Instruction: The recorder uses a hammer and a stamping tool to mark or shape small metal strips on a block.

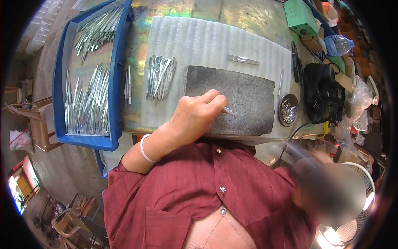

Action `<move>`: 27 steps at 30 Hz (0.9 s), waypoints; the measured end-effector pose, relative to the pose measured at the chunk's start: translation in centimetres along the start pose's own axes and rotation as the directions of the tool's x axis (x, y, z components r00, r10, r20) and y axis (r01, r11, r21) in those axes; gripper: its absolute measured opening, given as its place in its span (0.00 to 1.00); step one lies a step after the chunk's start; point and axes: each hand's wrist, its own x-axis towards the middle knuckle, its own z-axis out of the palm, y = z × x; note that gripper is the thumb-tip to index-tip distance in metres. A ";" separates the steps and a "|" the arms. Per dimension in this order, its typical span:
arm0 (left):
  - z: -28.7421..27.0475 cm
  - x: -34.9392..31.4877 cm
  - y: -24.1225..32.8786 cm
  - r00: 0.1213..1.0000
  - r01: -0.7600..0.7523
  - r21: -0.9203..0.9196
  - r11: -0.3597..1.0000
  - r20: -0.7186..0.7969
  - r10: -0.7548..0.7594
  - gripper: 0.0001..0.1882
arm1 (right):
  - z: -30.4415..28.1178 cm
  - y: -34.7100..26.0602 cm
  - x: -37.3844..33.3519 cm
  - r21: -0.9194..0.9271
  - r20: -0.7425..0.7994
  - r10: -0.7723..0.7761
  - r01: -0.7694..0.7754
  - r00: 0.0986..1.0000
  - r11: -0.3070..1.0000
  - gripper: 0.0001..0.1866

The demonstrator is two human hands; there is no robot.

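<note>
My left hand point(203, 107), with a white band at its wrist, is closed in a pinch over a dark grey stone slab point(248, 93). Slim metal tweezers point(227, 110) poke out past its fingers, their tips low over the slab; the rest is hidden in the grip. On the right, a grey blur covers most of my right arm, and a smeared skin-toned patch point(324, 157) may be that hand; its fingers cannot be made out. Behind the slab lie another pair of tweezers point(243, 59). A round dark dish point(288, 109) of small shiny metal pieces stands right of the slab.
White foam sheeting point(182, 37) lies under the slab. On it rests a bundle of metal tweezers point(160, 77). A blue tray point(117, 83) at left holds many more. Black pliers point(297, 62), a black bag-like bundle point(319, 89), a green box point(300, 17) and a plastic bottle point(338, 45) crowd the right.
</note>
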 end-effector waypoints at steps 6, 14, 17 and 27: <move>-0.4 0.2 -0.8 0.995 0.059 -0.238 0.969 -0.068 -0.077 0.06 | -0.3 3.1 0.1 -0.286 0.290 0.187 -0.102 0.939 0.953 0.20; -4.0 0.4 1.3 0.808 0.254 -0.967 -0.029 0.228 -0.544 0.09 | 3.8 12.0 -3.2 -0.501 0.142 0.353 -0.241 0.925 0.831 0.25; -3.8 0.6 1.0 0.811 0.232 -0.968 -0.097 0.247 -0.531 0.08 | 4.8 13.1 -3.9 -0.560 0.135 0.369 -0.237 0.920 0.794 0.27; -3.9 1.2 1.9 0.808 0.425 -0.826 0.371 0.162 -0.567 0.20 | 2.0 15.4 -2.1 -0.543 0.066 0.371 -0.279 0.926 0.792 0.16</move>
